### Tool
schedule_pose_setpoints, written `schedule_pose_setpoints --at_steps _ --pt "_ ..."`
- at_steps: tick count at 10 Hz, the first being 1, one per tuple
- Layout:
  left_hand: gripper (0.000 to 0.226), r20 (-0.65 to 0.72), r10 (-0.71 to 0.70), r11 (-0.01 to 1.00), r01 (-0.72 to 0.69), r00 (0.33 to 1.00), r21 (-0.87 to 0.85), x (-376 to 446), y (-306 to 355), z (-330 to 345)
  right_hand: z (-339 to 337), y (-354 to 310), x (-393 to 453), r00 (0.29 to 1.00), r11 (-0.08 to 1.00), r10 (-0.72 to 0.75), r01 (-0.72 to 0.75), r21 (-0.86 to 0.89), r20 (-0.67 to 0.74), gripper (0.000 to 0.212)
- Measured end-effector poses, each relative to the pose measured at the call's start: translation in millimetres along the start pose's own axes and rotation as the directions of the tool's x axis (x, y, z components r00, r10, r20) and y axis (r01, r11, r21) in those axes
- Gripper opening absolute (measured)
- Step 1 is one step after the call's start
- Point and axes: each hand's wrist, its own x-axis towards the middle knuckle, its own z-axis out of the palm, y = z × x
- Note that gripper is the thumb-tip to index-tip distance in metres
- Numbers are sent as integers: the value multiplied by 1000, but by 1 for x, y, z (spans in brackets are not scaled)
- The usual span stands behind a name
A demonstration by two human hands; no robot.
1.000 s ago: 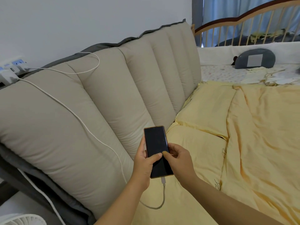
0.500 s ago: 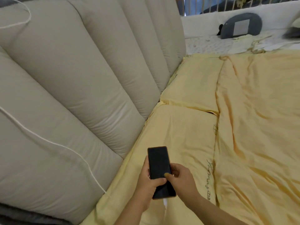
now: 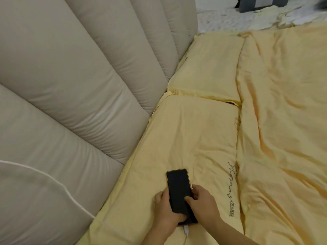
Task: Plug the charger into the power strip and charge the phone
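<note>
Cable (image 3: pixel 53 179), thin and white, trails down the padded beige headboard (image 3: pixel 74 85) at far left toward the pale yellow bed cover (image 3: pixel 194 135). The left hand (image 3: pixel 165 208) curls around the lower left edge of the slim black smartphone (image 3: pixel 178 188), whose screen is dark. Its long axis points away from the person, low over the cover, with a white connector (image 3: pixel 186 229) at its near end. The right hand (image 3: pixel 203 203) grips the right edge, thumb on the glass. Both sit equally close. Embroidery (image 3: pixel 232 212) further right reads "PARIS".
</note>
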Motion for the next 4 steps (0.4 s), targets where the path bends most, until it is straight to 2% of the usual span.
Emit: schedule_pose_setpoints --at_steps 1,3,4 --pt "85 4 -25 990 24 1000 137 -3 -1 -6 -1 -6 1 1000 997 -2 2 -80 7 21" --pt "72 19 -37 965 31 999 261 -8 8 -12 -14 -18 -2 994 949 20 14 -314 104 16" --pt "68 25 -45 962 37 999 270 -13 23 -26 -30 -29 -11 995 880 5 42 -474 98 34"
